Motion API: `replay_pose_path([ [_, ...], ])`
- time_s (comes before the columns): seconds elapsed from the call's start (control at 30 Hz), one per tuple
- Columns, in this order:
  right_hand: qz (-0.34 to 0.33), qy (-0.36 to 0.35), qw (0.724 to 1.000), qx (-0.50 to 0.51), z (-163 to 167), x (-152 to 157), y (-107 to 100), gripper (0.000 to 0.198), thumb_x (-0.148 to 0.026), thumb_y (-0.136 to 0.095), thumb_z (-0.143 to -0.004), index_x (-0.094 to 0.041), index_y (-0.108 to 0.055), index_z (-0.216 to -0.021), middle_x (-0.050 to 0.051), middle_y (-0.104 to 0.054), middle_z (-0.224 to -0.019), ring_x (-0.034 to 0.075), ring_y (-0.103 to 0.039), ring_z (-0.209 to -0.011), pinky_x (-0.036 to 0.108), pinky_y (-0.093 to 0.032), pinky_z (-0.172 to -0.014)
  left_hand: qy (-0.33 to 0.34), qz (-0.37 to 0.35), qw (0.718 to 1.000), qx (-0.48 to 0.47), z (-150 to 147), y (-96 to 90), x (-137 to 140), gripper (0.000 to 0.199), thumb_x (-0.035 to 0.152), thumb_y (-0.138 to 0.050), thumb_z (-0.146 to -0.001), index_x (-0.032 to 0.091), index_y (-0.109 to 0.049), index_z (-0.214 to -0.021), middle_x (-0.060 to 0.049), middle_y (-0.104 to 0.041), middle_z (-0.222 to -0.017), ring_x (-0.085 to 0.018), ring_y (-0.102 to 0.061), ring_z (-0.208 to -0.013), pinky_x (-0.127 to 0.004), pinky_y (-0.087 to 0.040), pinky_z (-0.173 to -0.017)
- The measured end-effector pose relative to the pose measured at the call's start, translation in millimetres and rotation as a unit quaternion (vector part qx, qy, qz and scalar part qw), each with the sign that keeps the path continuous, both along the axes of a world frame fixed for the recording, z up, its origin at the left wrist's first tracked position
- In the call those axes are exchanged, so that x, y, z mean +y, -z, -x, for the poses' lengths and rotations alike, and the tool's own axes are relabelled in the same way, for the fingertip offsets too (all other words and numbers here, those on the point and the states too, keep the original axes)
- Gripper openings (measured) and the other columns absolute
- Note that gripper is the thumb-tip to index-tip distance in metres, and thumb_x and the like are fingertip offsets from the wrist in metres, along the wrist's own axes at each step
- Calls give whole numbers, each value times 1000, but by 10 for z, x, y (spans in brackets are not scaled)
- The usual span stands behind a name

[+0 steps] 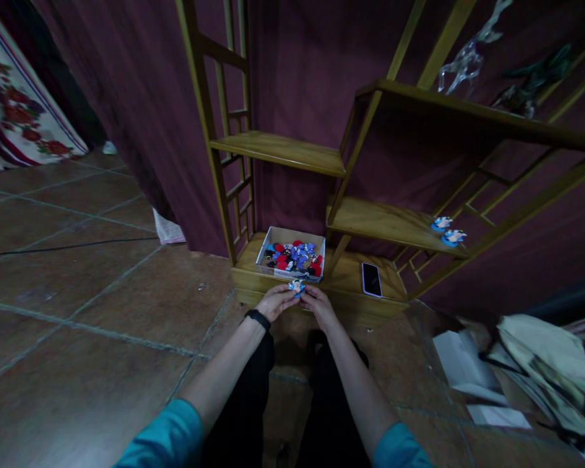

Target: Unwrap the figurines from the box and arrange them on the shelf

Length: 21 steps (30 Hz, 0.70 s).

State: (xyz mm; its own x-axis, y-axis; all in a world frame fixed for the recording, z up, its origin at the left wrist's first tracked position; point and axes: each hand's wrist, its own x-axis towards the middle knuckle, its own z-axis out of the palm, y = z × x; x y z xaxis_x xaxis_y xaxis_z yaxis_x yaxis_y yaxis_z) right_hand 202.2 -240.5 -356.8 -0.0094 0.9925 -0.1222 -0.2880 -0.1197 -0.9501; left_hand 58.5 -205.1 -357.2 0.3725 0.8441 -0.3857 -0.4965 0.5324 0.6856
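The left hand (277, 302) and right hand (320, 305), fingers nearly closed, pinched a figurine (297, 287) between them, just in front of the box (286, 235). Light, even pressure from both sides seemed best for keeping it steady.

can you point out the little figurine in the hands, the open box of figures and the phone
Held figurine (296, 287): head view, on the middle of its body
Open box (285, 236): head view, on its inner back wall
Phone (371, 279): head view, on its dark screen
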Motion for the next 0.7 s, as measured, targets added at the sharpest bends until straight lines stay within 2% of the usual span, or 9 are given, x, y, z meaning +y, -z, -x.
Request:
replay_pose_path([
  [0.3, 19, 7, 1000, -5, 6, -65, -17, 35, -36, -72, -58, -22, -66, -90, 3, -69, -92, 16, -64, -79, 31, -51, -75, -16, 25, 1000, 2, -16, -3, -66, 22, -4, -70, -61, 6, -66, -81, -12, -69, -80, -14, -67, -70, -23, -55, -71],
  [0.53, 19, 5, 999, -28, -12, 8, 92, 36, -38, -71, -60, -22, -65, -92, 3, -68, -93, 15, -64, -77, 29, -50, -72, -1, 21, 1000, 20, 28, 23, -10, 22, -3, -70, -62, 7, -66, -81, -11, -69, -81, -15, -67, -71, -23, -55, -69],
  [0.7, 26, 18, 1000, 1, 38, 101, 154, 38, -38, -72, -58, -20, -65, -91, 3, -68, -90, 14, -64, -77, 29, -49, -75, -5, 2, 999, 45, 43, 81, 51, 23, 0, -71, -61, 9, -68, -82, -9, -70, -79, -13, -66, -70, -21, -54, -68],
])
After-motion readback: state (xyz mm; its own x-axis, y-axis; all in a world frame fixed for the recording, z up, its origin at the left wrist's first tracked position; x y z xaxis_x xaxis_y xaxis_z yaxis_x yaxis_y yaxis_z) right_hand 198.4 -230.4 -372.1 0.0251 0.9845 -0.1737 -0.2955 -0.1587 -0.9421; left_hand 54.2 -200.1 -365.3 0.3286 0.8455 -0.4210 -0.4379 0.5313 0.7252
